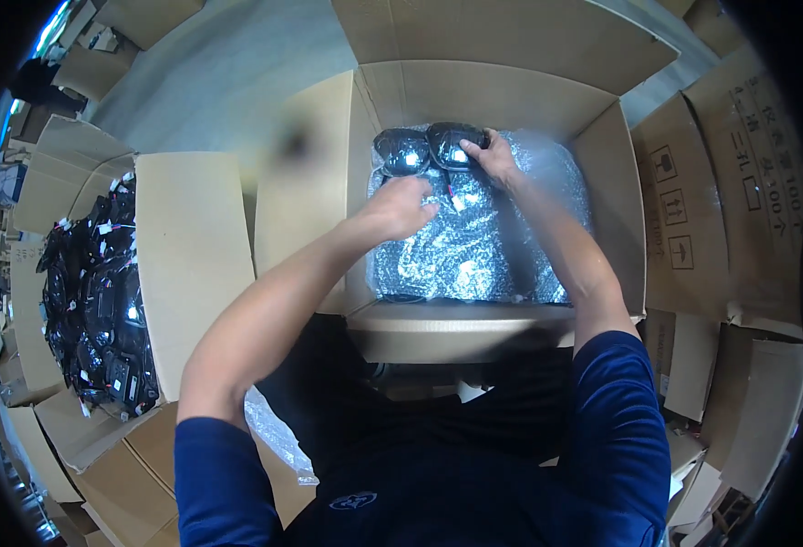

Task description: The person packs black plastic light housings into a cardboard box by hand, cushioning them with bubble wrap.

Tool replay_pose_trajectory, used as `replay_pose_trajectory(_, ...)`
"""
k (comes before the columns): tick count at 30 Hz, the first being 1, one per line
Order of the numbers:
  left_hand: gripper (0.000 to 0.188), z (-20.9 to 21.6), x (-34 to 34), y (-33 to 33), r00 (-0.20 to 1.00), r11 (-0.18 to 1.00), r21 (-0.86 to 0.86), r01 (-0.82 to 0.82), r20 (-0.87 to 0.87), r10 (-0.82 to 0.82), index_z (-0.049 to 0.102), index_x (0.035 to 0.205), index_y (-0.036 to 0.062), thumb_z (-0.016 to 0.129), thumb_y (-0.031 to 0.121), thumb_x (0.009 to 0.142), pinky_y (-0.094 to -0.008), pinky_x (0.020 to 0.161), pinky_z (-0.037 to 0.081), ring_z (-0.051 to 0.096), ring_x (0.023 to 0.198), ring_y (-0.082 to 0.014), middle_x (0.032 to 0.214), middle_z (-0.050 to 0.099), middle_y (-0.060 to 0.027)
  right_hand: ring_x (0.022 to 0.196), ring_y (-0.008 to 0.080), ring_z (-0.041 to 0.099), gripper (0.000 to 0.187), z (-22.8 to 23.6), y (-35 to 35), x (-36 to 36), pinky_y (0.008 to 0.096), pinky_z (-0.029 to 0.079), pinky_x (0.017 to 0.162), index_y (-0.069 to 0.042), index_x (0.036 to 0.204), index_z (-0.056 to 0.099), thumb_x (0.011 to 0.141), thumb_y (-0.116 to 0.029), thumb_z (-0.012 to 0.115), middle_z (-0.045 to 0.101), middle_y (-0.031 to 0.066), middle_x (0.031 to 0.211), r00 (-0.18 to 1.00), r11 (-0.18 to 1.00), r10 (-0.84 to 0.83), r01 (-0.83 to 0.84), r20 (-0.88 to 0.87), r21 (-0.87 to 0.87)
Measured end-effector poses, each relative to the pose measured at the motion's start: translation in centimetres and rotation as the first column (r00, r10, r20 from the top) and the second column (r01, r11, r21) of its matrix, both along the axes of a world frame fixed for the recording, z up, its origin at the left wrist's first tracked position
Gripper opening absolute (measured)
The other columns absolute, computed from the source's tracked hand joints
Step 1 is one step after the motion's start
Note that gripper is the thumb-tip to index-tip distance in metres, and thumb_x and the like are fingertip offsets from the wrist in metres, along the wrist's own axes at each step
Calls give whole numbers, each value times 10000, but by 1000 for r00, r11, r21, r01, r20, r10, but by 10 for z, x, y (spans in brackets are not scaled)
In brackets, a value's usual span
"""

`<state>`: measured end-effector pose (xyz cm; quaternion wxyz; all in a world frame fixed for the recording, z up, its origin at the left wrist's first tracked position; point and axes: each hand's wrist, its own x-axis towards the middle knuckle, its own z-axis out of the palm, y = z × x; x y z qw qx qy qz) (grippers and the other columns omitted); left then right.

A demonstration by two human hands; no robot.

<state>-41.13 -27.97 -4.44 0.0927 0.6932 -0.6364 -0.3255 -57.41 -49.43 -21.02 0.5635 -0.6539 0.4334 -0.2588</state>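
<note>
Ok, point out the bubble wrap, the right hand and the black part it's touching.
Bubble wrap (470,244), head view: on its bare upper surface.
Right hand (494,159), head view: on the middle of its back.
Black part (447,145), head view: on its shiny top.

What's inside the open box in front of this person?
Bubble wrap, with two glossy black parts on top; the right hand is on one. Whatever lies under the wrap is covered.

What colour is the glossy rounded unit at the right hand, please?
The rounded unit is black, clearest in head view.
</note>
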Motion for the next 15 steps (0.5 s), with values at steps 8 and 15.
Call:
replay_pose_trajectory(8,736,-96,-1,-83,792,991,-33,-131,597,125,392,1448,29,786,210,853,-475,956,570,596,1205,-422,1354,468,-226,1199,317,635,836,-8,0,-2,380,489,1057,109,1452,421,832,-258,844,645,256,1290,976,966,-214,206,-36,-156)
replay_pose_trajectory(15,952,-117,-4,-91,756,855,-216,-472,399,519,295,1528,35,815,414,826,-431,842,600,687,1071,-392,1289,510,-225,984,310,694,641,-10,-2,-12,394,534,902,66,1310,582,865,-339,801,720,211,1073,942,898,-333,303,-43,-318)
